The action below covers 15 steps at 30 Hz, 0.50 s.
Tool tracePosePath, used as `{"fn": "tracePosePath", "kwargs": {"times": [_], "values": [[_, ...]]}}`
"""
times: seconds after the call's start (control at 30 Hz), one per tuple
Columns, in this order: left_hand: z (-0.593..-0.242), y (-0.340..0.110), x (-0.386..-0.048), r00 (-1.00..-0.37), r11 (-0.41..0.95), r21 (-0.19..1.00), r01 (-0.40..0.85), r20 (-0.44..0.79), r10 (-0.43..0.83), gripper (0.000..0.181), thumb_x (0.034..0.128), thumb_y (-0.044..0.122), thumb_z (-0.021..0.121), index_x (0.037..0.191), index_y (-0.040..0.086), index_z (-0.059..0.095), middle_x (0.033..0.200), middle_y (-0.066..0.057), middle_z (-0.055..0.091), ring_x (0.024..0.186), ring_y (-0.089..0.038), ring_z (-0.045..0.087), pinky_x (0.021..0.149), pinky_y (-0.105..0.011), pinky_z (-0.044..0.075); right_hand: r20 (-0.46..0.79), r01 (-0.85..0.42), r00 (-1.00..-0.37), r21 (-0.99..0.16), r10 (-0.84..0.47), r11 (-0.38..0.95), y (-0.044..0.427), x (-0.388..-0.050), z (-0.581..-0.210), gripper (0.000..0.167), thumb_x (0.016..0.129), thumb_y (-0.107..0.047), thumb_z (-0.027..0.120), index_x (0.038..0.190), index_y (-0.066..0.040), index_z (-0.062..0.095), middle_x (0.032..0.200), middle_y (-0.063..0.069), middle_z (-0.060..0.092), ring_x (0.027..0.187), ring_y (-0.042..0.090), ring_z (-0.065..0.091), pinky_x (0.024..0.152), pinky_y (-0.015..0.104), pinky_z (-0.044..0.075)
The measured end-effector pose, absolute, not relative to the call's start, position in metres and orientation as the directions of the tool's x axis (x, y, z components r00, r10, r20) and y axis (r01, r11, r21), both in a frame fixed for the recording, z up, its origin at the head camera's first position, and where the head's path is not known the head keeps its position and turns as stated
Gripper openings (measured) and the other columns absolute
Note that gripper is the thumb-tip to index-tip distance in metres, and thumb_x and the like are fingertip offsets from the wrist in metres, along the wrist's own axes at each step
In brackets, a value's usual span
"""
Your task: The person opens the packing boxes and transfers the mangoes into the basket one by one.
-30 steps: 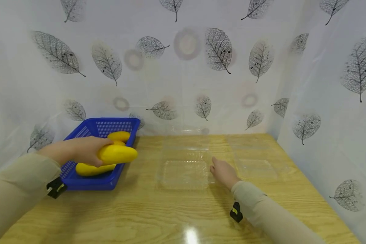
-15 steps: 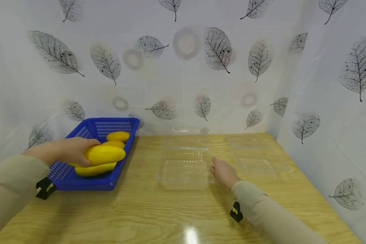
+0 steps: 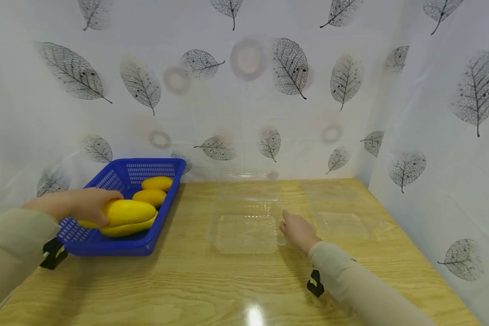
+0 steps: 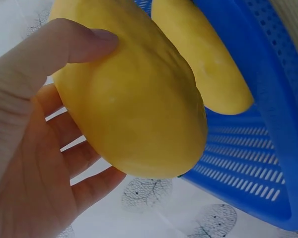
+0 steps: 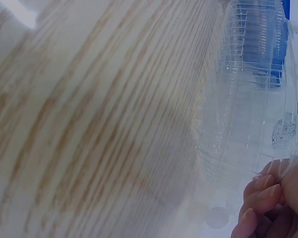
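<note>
My left hand [image 3: 81, 203] grips a smooth, elongated yellow fruit [image 3: 132, 213] over the blue basket [image 3: 106, 249]; its exact kind is hard to tell. In the left wrist view the thumb lies across the top of the fruit [image 4: 134, 109], and the fingers curl beneath it. Several other yellow fruits [image 3: 149, 197] lie in the basket. At the middle of the table, my right hand [image 3: 298, 231] pinches the right edge of a clear plastic container [image 3: 246, 233]. The right wrist view has curled fingers [image 5: 263, 198] at the container's thin rim.
A second clear container [image 3: 344, 222] lies to the right of my right hand. The wooden table [image 3: 212, 290] meets a white leaf-patterned curtain [image 3: 244, 104] at the back, and another stretch of it borders the right side.
My left hand has carried the yellow fruit leftward and slightly down, farther over the basket, uncovering more of the fruits behind it. The right hand stays at the container's edge.
</note>
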<state>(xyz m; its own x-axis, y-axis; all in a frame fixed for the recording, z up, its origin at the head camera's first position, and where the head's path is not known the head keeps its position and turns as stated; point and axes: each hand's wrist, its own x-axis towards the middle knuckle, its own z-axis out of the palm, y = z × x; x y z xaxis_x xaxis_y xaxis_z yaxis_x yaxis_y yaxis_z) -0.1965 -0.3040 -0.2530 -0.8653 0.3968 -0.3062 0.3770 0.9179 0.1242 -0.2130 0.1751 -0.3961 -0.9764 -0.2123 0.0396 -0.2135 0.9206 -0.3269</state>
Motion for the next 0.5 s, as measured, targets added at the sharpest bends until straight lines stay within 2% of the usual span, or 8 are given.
{"fn": "tracePosePath", "kwargs": {"times": [0.5], "values": [[-0.275, -0.311, -0.209, -0.844, 0.926, 0.086, 0.369, -0.386, 0.372, 0.055, 0.0642, 0.008, 0.073, 0.114, -0.005, 0.055, 0.096, -0.010, 0.058, 0.081, -0.026, 0.050, 0.074, -0.049, 0.046, 0.055, -0.226, -0.974, -0.320, -0.220, 0.920, 0.176, -0.212, -0.397, 0.040, 0.094, -0.010, 0.048, 0.130, 0.007, 0.046, 0.057, 0.003, 0.043, 0.046, 0.012, 0.032, 0.043, 0.026, 0.028]]}}
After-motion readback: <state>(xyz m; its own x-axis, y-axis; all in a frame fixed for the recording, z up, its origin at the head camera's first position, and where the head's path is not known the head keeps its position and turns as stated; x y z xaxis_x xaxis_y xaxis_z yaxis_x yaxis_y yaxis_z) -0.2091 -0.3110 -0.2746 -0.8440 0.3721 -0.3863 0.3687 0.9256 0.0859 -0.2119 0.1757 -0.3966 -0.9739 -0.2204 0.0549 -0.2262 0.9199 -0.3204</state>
